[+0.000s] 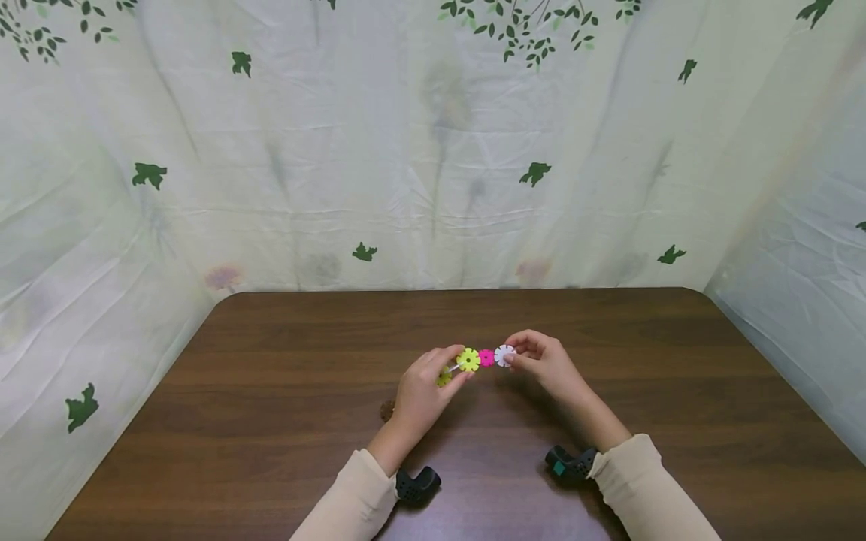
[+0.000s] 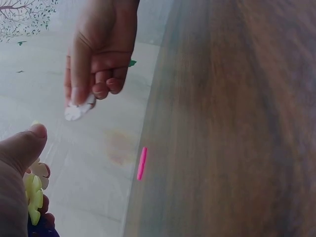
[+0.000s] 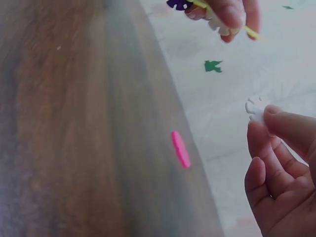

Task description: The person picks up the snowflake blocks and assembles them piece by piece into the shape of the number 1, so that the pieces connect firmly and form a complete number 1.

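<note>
My left hand (image 1: 422, 387) pinches a small cluster of notched discs, with a yellow disc (image 1: 468, 359) at its front and another yellow disc (image 1: 443, 377) behind the fingers. A dark purple disc (image 3: 178, 4) and a white one show beside the yellow in the right wrist view. Between thumb and fingertips, my right hand (image 1: 544, 364) holds a white notched disc (image 1: 504, 355), apart from the cluster. A pink notched disc (image 1: 486, 358) appears between them in the head view; both wrist views show this pink disc (image 2: 142, 163) edge-on, apart from both hands, seemingly flat on the table.
The brown wooden table (image 1: 304, 338) has a pale cloth with leaf and bird prints (image 1: 406, 150) behind it and at both sides. A small brownish thing (image 1: 387, 409) lies partly hidden by the left wrist. Black wrist cameras (image 1: 417, 485) hang below both forearms.
</note>
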`<action>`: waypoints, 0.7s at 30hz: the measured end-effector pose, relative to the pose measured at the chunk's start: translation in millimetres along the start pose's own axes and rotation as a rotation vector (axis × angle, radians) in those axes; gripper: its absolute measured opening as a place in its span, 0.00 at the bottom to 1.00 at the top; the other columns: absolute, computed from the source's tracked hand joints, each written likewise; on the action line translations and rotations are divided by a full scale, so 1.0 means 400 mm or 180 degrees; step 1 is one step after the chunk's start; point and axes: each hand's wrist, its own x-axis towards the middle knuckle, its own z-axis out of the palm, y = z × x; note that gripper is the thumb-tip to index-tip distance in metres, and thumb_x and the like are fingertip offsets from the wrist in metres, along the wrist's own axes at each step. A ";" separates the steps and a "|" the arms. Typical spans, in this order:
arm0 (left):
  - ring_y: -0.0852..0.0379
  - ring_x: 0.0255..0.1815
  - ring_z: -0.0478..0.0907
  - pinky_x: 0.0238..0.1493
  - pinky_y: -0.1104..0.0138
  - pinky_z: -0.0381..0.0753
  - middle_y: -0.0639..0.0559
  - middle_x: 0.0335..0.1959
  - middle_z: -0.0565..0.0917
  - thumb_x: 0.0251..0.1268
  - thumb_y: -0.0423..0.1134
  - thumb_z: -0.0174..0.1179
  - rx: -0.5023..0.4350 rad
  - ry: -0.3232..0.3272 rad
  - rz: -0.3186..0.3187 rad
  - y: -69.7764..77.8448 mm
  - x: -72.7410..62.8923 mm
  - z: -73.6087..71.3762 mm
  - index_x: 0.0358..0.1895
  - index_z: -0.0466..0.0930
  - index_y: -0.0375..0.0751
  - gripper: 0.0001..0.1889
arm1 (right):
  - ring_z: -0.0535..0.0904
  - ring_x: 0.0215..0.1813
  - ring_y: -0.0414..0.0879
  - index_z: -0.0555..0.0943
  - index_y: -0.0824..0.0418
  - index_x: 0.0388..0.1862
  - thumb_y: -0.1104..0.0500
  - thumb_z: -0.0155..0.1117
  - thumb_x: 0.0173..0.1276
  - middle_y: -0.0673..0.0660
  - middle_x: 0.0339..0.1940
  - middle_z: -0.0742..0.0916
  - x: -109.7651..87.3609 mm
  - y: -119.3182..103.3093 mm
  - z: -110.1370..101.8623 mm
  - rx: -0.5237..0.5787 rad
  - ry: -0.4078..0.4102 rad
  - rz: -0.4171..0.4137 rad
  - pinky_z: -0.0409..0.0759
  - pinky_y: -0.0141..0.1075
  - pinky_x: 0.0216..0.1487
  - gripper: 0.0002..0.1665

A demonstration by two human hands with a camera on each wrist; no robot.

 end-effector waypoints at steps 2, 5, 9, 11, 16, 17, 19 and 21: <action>0.57 0.35 0.78 0.36 0.68 0.76 0.52 0.35 0.82 0.44 0.37 0.70 0.0006 -0.0008 0.0015 -0.001 -0.001 0.001 0.43 0.80 0.38 0.19 | 0.76 0.31 0.66 0.74 0.73 0.39 0.70 0.62 0.57 0.62 0.30 0.79 0.004 0.010 -0.005 0.0040 0.0002 -0.0014 0.77 0.50 0.36 0.11; 0.58 0.35 0.77 0.37 0.68 0.76 0.52 0.35 0.82 0.43 0.38 0.71 0.0029 -0.0027 0.0026 -0.003 -0.002 0.003 0.43 0.80 0.39 0.20 | 0.76 0.33 0.65 0.75 0.71 0.39 0.66 0.63 0.58 0.62 0.31 0.80 0.007 0.022 -0.010 0.0045 -0.0018 -0.0057 0.77 0.50 0.38 0.12; 0.59 0.35 0.77 0.37 0.69 0.76 0.52 0.35 0.81 0.43 0.37 0.71 0.0028 -0.0053 0.0056 -0.004 -0.003 0.004 0.43 0.79 0.39 0.20 | 0.77 0.35 0.63 0.76 0.71 0.37 0.65 0.63 0.58 0.62 0.32 0.81 0.006 0.019 -0.009 0.0070 -0.0071 -0.0119 0.75 0.52 0.40 0.11; 0.59 0.34 0.77 0.37 0.69 0.76 0.52 0.35 0.81 0.43 0.37 0.71 -0.0001 -0.0075 0.0064 -0.005 -0.003 0.004 0.43 0.79 0.39 0.20 | 0.78 0.34 0.60 0.76 0.70 0.36 0.65 0.64 0.57 0.61 0.32 0.81 0.005 0.012 -0.006 0.0033 -0.0107 -0.0170 0.75 0.52 0.39 0.10; 0.59 0.34 0.77 0.37 0.69 0.75 0.53 0.35 0.81 0.45 0.38 0.70 -0.0042 -0.0198 0.0021 -0.003 -0.004 0.002 0.44 0.79 0.39 0.19 | 0.76 0.33 0.59 0.77 0.69 0.34 0.68 0.63 0.57 0.61 0.31 0.81 -0.006 -0.034 0.006 -0.0163 -0.0183 -0.0284 0.77 0.48 0.36 0.07; 0.59 0.35 0.77 0.37 0.70 0.75 0.53 0.35 0.81 0.46 0.38 0.69 -0.0049 -0.0218 0.0015 -0.002 -0.004 0.001 0.44 0.79 0.39 0.19 | 0.76 0.32 0.60 0.78 0.69 0.34 0.69 0.63 0.56 0.61 0.31 0.81 -0.009 -0.045 0.009 -0.0197 -0.0187 -0.0300 0.78 0.45 0.35 0.06; 0.59 0.35 0.77 0.37 0.70 0.75 0.52 0.36 0.81 0.46 0.38 0.69 -0.0060 -0.0237 0.0022 -0.002 -0.004 0.001 0.44 0.79 0.39 0.19 | 0.76 0.33 0.60 0.77 0.71 0.33 0.72 0.62 0.56 0.62 0.30 0.81 -0.015 -0.064 0.016 -0.0228 -0.0199 -0.0334 0.78 0.44 0.35 0.06; 0.58 0.35 0.77 0.37 0.70 0.75 0.52 0.35 0.81 0.46 0.38 0.69 -0.0065 -0.0237 0.0040 -0.003 -0.004 0.002 0.44 0.79 0.39 0.19 | 0.77 0.32 0.55 0.77 0.71 0.33 0.73 0.62 0.55 0.61 0.30 0.81 -0.017 -0.066 0.019 -0.0281 -0.0202 -0.0422 0.78 0.40 0.33 0.05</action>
